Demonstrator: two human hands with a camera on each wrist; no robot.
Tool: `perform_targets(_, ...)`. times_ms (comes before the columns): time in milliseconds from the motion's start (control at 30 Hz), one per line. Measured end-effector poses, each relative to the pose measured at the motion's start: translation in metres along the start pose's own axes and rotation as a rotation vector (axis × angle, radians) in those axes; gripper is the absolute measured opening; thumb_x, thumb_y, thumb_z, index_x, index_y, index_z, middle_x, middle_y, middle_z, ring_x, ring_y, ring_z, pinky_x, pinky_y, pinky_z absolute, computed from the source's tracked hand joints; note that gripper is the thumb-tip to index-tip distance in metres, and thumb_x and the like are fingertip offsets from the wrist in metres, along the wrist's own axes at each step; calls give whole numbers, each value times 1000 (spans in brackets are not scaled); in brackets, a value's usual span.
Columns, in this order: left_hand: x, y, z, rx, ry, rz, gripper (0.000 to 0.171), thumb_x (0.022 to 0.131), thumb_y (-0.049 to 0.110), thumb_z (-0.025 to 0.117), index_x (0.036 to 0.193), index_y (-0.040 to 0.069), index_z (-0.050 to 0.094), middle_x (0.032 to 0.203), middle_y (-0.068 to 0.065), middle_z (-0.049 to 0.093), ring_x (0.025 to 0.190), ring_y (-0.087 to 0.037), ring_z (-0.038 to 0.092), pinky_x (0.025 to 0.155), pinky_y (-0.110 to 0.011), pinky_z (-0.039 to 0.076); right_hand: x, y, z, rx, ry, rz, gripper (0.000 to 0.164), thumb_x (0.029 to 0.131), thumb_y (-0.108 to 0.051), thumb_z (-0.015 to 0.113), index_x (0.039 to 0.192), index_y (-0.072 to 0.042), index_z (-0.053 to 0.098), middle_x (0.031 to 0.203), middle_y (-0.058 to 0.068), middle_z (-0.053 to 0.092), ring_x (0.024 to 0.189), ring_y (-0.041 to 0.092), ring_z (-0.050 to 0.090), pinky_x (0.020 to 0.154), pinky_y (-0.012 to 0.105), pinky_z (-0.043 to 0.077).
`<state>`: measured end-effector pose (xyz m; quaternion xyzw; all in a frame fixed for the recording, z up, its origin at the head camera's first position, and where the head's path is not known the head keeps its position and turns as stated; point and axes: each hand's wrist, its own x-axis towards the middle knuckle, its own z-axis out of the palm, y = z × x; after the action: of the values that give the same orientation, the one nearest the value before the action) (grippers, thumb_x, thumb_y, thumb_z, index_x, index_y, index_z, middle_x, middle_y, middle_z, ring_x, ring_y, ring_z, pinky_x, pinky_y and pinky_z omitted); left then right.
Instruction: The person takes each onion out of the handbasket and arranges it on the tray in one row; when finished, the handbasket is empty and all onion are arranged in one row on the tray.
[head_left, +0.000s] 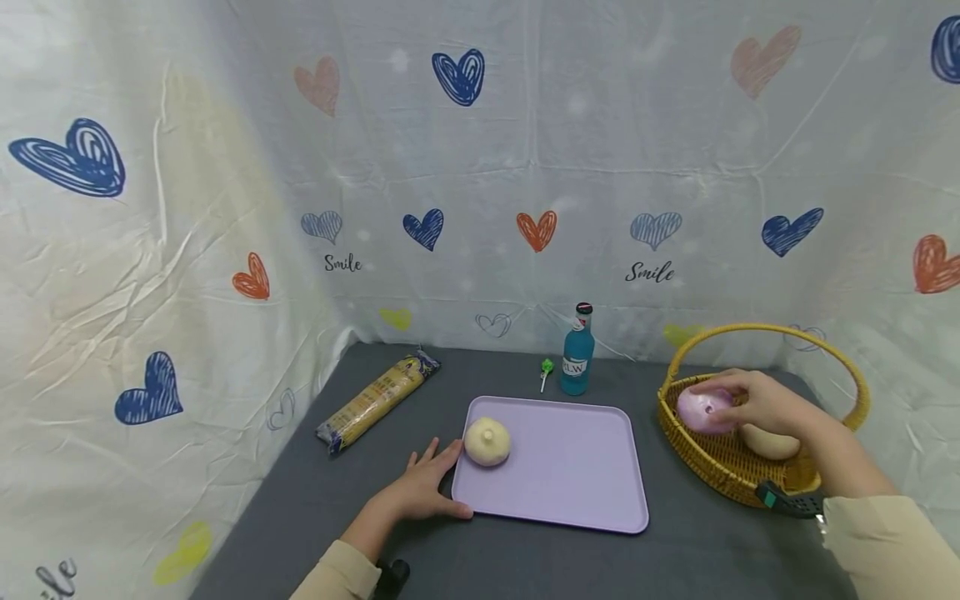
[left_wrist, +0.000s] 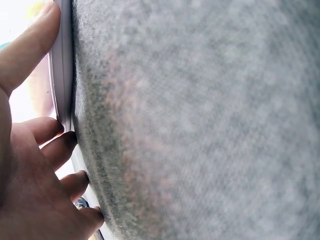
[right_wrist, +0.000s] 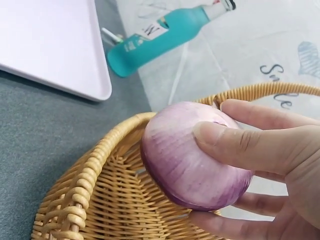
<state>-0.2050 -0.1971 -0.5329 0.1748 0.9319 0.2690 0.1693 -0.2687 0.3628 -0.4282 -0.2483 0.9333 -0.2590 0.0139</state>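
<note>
In the head view my right hand (head_left: 763, 403) grips a purple onion (head_left: 699, 410) above the yellow wicker basket (head_left: 701, 471). The right wrist view shows the thumb and fingers round the onion (right_wrist: 192, 160), with the basket rim (right_wrist: 82, 187) just beneath. A pale, rounded item (head_left: 771, 442) lies inside the basket, partly hidden by the right arm. My left hand (head_left: 422, 487) rests at the left end of the lilac tray (head_left: 570, 467), fingers spread, thumb and fingertips touching its edge. On the tray's left side sits a whitish garlic bulb (head_left: 487, 442).
Behind the tray stands a blue bottle (head_left: 577, 354), with a green lollipop (head_left: 546, 372) beside it. A yellow packet of what looks like noodles (head_left: 377, 402) lies at the back left. The basket's tall handle (head_left: 765, 327) arches over the right hand. A heart-printed curtain hangs behind the grey table.
</note>
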Motion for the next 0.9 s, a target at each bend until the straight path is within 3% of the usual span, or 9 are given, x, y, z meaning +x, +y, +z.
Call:
perform_targets(333,1,-2,2,8,5,4,116,75,61,81,162,11,23,167,-10,25,156,-43,5,119,-70,2,-1,-13,-1,10,11,-26,38,84,-15,82,121,-17,75,124,15,68,101,6,59,75,25,53)
perform_targets(900,-1,1,2,12,3,-2,115,75,60,81,161,10,23,167,-10,25,156,-43,5,119,-71,3,3,-36,3,35,-9,-36,41,84,-16,82,124,-18,74,126,15,66,110,33,61,79,25,54)
